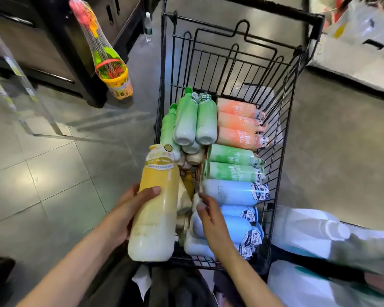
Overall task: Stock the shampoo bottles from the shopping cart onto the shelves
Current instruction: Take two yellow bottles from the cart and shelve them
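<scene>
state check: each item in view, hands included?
yellow bottle: lifted at the cart's left edge, held by the left hand
left hand: grip closed round the yellow bottle
right hand: fingers relaxed, reaching onto the blue bottles, holding nothing
blue bottles: lying on their sides in the cart
green bottles: lying in the cart
orange bottles: lying at the far right of the cart
shopping cart: still loaded

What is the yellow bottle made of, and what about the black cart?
The yellow bottle in the left hand looks like smooth, slightly glossy plastic: light shines softly along its side. The cart looks like thin metal wire with a black coating, judging by its rigid bars.
</scene>
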`<state>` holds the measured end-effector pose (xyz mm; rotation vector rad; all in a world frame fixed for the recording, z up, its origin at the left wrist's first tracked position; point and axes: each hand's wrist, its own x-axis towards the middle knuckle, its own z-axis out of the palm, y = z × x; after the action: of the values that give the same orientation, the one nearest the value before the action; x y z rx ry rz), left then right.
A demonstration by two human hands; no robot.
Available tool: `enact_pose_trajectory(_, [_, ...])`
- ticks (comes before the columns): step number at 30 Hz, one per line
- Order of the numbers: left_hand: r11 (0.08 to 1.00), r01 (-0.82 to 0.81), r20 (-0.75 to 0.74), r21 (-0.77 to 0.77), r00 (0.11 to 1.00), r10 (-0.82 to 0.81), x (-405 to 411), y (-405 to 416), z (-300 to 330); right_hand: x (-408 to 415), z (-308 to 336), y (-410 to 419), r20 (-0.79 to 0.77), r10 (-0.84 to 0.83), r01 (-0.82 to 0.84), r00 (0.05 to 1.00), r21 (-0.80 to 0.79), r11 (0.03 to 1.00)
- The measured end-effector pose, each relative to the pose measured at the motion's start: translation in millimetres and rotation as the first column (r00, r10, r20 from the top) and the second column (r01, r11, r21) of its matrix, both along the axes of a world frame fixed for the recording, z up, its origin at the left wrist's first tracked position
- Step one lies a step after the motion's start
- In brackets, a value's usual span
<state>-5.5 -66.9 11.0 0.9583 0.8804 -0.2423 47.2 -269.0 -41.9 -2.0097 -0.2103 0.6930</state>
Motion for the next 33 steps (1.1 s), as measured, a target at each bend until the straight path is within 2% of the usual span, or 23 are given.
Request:
enact_pose_trajectory(2, [0.997, -0.071, 0.015, 0.024, 0.997, 0.07, -6, 13, 8, 22, -35, 31, -0.046, 0.153, -0.157, 0.987, -0.104, 0.982])
enact_pose_trajectory(4, [0.993, -0.113, 0.012, 0.033, 0.994, 0.113, -17, 23, 12, 42, -68, 65, -0.112, 0.204, -0.225, 0.973, -0.228, 0.947])
enact_pose_trajectory(7, [0.987, -0.133, -0.013, 0.091, 0.991, 0.134, -38, 34, 12, 68, -116, 98, -0.201, 0.119, -0.19, 0.972, -0.379, 0.906])
enact_pose_trajectory(10, [0.985, -0.128, -0.037, 0.119, 0.99, 0.133, -58, 45, 4, 82, -148, 106, -0.384, -0.1, -0.084, 0.918, -0.434, 0.897])
enact_pose_trajectory(14, [0.981, -0.153, -0.084, 0.117, 0.983, 0.163, -74, 53, -8, 89, -160, 115, -0.428, -0.063, -0.204, 0.901, -0.547, 0.812])
enact_pose_trajectory(18, [0.979, -0.184, -0.083, 0.089, 0.978, 0.191, -73, 51, -10, 77, -147, 111, -0.4, -0.145, -0.09, 0.905, -0.512, 0.854])
enact_pose_trajectory(22, [0.982, -0.174, -0.08, 0.07, 0.981, 0.179, -71, 46, -8, 49, -107, 95, -0.555, -0.261, 0.03, 0.79, -0.389, 0.921])
enact_pose_trajectory(25, [0.989, -0.14, -0.056, 0.051, 0.988, 0.143, -64, 44, -1, 27, -61, 75, -0.569, -0.247, 0.098, 0.784, -0.279, 0.955])
enact_pose_trajectory(29, [0.999, -0.016, 0.026, 0.033, 1.0, 0.015, -50, 45, 8, 2, -1, 47, -0.576, -0.199, 0.199, 0.793, -0.064, 0.978])
enact_pose_trajectory(33, [0.984, 0.17, 0.103, 0.043, 0.979, -0.174, -32, 45, 18, -29, 44, 24, -0.587, -0.27, 0.384, 0.763, 0.075, 0.92])
